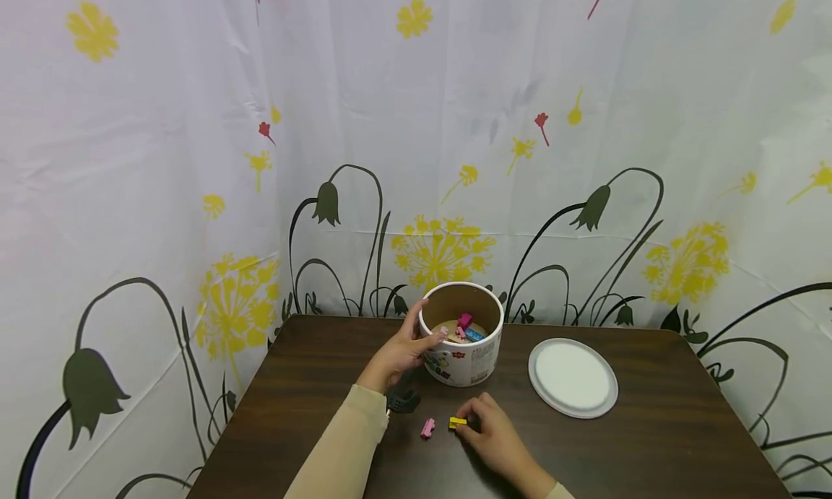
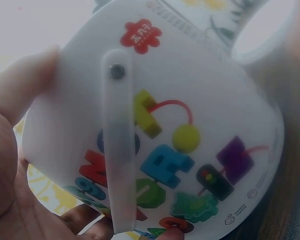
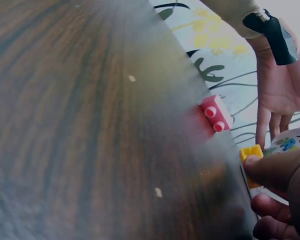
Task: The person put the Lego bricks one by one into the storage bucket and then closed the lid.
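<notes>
A white tub (image 1: 464, 362) with printed letters and shapes stands open on the table, tilted slightly toward me. My left hand (image 1: 401, 351) grips its left rim, the thumb at the front and fingers around the side. Inside lie a magenta block (image 1: 464, 320), a blue block (image 1: 474, 335) and pale pink pieces (image 1: 460, 333). In front of the tub, my right hand (image 1: 490, 434) pinches a yellow toy brick (image 1: 457, 422) between thumb and fingers at the tabletop. A pink toy brick (image 1: 427, 428) with studs lies just left of it, touched by neither hand.
To the right of the tub, a round white lid (image 1: 573, 378) lies flat on the dark wooden table (image 1: 650, 441). A flower-printed curtain (image 1: 351, 109) hangs behind the table's far edge. The tub's translucent handle (image 2: 119, 150) hangs down its side.
</notes>
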Available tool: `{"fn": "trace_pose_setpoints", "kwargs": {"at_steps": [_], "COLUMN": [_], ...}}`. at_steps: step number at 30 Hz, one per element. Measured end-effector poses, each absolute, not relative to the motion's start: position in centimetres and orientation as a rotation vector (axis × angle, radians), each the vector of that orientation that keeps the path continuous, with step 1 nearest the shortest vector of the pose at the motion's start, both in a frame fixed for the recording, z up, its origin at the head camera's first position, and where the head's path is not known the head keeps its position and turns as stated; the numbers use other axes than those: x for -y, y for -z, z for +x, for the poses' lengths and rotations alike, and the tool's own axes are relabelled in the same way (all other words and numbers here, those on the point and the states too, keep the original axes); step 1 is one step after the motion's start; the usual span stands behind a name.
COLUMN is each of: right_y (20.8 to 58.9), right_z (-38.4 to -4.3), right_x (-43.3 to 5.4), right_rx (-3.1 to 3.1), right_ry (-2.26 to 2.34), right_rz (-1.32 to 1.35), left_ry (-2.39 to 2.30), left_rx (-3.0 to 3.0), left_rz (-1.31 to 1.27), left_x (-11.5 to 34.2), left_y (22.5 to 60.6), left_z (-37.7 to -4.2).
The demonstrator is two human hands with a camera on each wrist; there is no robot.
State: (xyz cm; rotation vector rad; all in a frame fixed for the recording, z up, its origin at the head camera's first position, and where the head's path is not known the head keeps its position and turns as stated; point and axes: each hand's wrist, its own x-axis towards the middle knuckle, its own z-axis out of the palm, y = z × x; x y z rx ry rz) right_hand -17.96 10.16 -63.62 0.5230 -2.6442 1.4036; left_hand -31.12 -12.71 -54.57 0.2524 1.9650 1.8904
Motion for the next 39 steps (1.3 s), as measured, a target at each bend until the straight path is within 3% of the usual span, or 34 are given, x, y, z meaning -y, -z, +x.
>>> {"fn": "trace_pose_setpoints", "kwargs": {"at_steps": [10,18,26,33,39], "right_y": [63.1,62.9,61.4,57.5,53.2], "right_z": [-18.3,-18.6,-19.3,-21.2,-25.3], "right_x": [-10.9,-11.4,-12.4,-13.4,-14.5], "right_rx": [2.654,2.714,2.647,2.386,2.163], "right_ry": [-1.790,-1.671,-1.948,-1.964,-2.033], "right_rz": [0.359,0.559,0.511,0.450,0.321], "left_ry": [-1.892,-1.877,-1.866,-1.849,-1.868], "left_rx": [-1.975,-1.990,-1.995,-2.002,-1.971], "left_rz": [0.250,0.254,0.256,0.257,0.275], "left_x": [12.7,12.8,12.9,13.0,12.9], "left_y": [54.6,54.4,54.5,54.6,54.4], "left_z": [-31.0,-31.0,-31.0,-30.7,-31.0]}}
